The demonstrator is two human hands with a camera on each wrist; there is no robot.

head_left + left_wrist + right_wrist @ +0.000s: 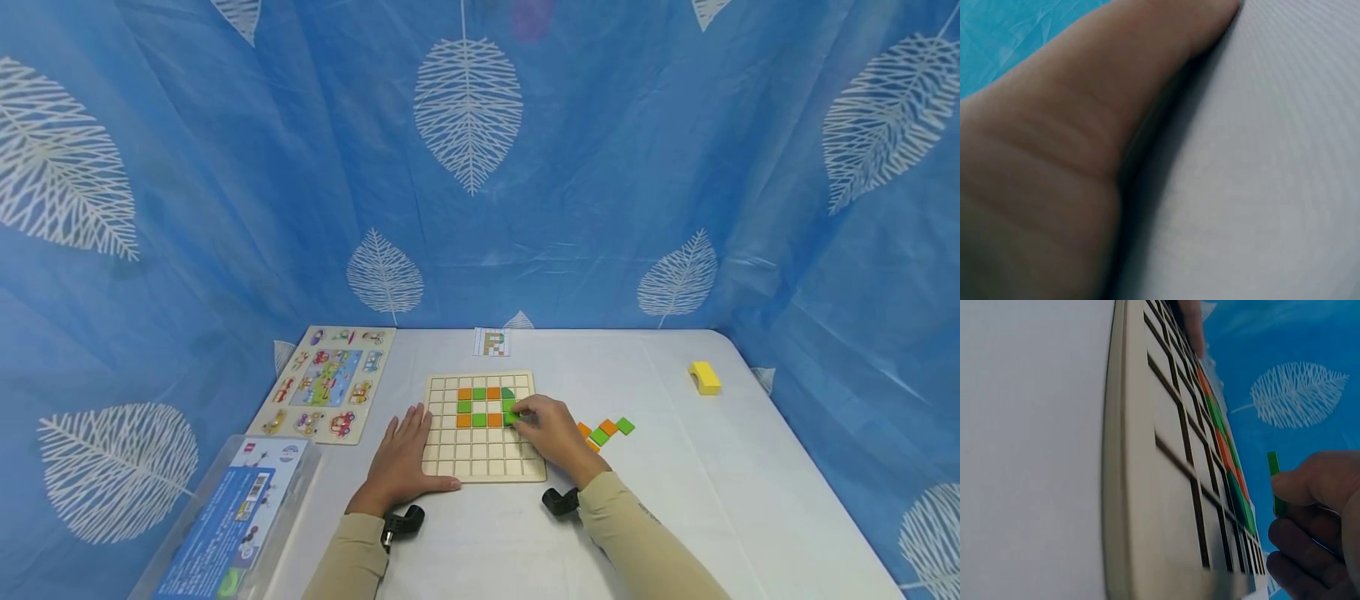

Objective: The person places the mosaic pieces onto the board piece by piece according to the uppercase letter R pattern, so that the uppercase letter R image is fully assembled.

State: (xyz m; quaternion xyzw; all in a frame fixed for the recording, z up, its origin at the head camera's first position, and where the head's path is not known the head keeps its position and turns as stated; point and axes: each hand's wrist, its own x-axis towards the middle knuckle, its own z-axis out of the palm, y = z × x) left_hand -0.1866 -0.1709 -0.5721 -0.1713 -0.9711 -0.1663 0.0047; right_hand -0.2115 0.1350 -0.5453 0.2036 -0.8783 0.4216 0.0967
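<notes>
Right hand (pixel 551 429) pinches a green tile (pixel 1274 464) above the wooden grid board (pixel 480 468) at lower centre, just left of the hand; left hand (pixel 401 458), thumb spread wide, is farther off at the board's left edge.

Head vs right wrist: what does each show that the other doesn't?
Head only: the yellow arched block, loose flat orange and green tiles right of the pale wooden grid board, and beige sleeves.

Right wrist only: an edge-on look at the flat green tile pinched in the right hand.

Both: the grid board with orange and green tiles on it, the right hand, and the blue leaf-print curtain.
</notes>
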